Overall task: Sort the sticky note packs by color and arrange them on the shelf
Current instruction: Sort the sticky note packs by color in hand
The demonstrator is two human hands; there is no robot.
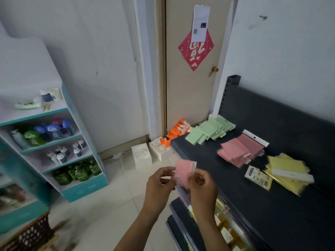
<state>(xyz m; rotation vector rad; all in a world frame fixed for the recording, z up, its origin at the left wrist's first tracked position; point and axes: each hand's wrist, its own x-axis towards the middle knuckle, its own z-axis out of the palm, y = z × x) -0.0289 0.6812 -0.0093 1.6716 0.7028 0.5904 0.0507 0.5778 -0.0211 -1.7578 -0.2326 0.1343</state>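
Step in hand, by my read: a pink sticky note pack in clear film point(183, 173) has been picked up and needs to go w/ the other pinks. To do it well: check colour first (it's pink, no doubt), then carry it up and to the right of the hands to the fanned pile of pink packs point(239, 150) on the dark flat metal shelf point(235, 196). Lay it flat, hang-tab end facing same way as the rest, edges squared to the pile so it doesn't slide toward the shelf lip. Don't let it stray to the pale green pack pile point(210, 130) farther up, or the yellow pack pile point(288, 173) off to the right. A small printed card pack point(258, 176) lies just beside the yellows, between them and the hands; steer clear of it.

Hands now: both raised in front of the shelf edge, pack held between them, off the shelf, over the floor tiles. Left hand point(160, 180) has fingers curled, pinching the pack's left/lower edge. Right hand point(202, 185) has fingers curled too, thumb and fingertips nipping the right edge near the white header strip. Neither is slack; both grasp the same pack. Some motion blur, so exact finger contact isn't sharp.
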